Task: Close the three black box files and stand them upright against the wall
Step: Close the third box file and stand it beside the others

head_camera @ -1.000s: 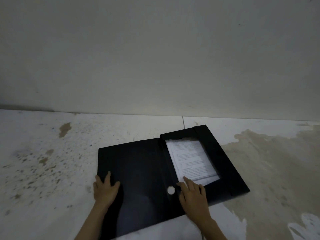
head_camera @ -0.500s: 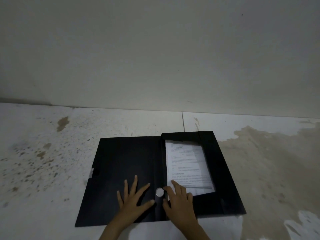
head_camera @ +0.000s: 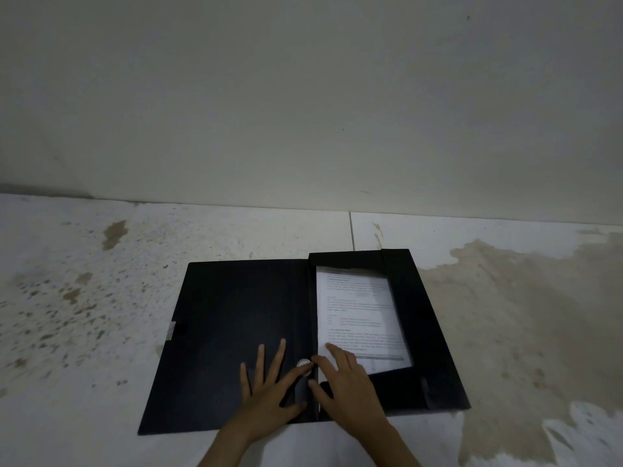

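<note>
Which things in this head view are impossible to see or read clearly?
- Text on the white printed sheets: too small and dim to read.
- Open black box file: its near edge lies under the left hand and right hand.
- Two other box files: outside the frame.
- Both forearms: cut off by the bottom edge.

Black box file [head_camera: 236, 332], matt and plain, with a silver ring [head_camera: 303, 363] on the spine and a small pale grey tab [head_camera: 172, 331] at the left edge. White paper [head_camera: 357, 311] inside, lined with fine grey print. White floor [head_camera: 101, 382], speckled brown at left, washed with a broad tan stain [head_camera: 505, 315] at right. Plain greyish-white wall [head_camera: 303, 96] at the far side
</note>
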The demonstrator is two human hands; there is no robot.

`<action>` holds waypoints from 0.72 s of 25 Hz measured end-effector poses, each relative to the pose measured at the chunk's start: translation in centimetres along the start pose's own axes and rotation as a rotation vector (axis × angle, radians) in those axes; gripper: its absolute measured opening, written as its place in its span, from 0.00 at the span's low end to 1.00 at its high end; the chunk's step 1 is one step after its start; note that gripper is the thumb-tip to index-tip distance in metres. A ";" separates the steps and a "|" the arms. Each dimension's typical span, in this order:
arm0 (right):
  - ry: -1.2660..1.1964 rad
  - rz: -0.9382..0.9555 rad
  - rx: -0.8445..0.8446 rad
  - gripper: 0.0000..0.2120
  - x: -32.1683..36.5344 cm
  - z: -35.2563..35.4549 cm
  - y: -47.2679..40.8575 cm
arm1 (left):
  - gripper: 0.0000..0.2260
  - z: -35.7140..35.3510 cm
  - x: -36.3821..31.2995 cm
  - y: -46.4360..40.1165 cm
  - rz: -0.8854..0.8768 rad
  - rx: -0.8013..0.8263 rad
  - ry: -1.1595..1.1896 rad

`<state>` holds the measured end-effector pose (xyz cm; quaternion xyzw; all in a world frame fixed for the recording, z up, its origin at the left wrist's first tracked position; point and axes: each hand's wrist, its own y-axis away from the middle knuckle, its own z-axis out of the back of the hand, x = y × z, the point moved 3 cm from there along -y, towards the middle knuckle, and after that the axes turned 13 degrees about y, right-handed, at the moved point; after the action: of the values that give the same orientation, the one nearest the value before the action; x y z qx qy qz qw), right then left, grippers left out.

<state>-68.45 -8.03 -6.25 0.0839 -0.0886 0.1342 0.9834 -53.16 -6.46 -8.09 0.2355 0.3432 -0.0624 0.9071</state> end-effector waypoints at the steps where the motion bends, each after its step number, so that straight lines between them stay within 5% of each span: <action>1: -0.047 0.018 0.012 0.29 -0.6 0.6 0.0 | 0.25 -0.1 0.3 0.0 -0.001 0.003 -0.033; 6: 0.012 0.018 -0.040 0.33 -5.6 2.1 0.8 | 0.35 -0.3 1.5 -0.2 -0.040 -0.067 -0.143; 10: 0.055 -0.042 -0.122 0.16 -6.4 1.9 1.5 | 0.39 -0.7 2.1 -0.2 0.060 -0.044 -0.359; 12: 0.065 -0.056 -0.154 0.13 -5.2 1.5 1.9 | 0.36 0.0 2.0 0.1 0.066 -0.023 -0.289; 14: 0.075 -0.074 -0.207 0.11 -4.0 1.0 2.3 | 0.36 1.0 3.0 0.0 -0.002 -0.186 -0.172; 18: 0.133 -0.058 -0.258 0.10 -2.7 0.5 2.9 | 0.36 3.4 5.6 1.2 0.288 -0.363 -0.060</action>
<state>-71.87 -6.05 -5.91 -0.0498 -0.0375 0.0983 0.9932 -46.55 -6.68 -9.05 0.1131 0.2847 0.1237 0.9439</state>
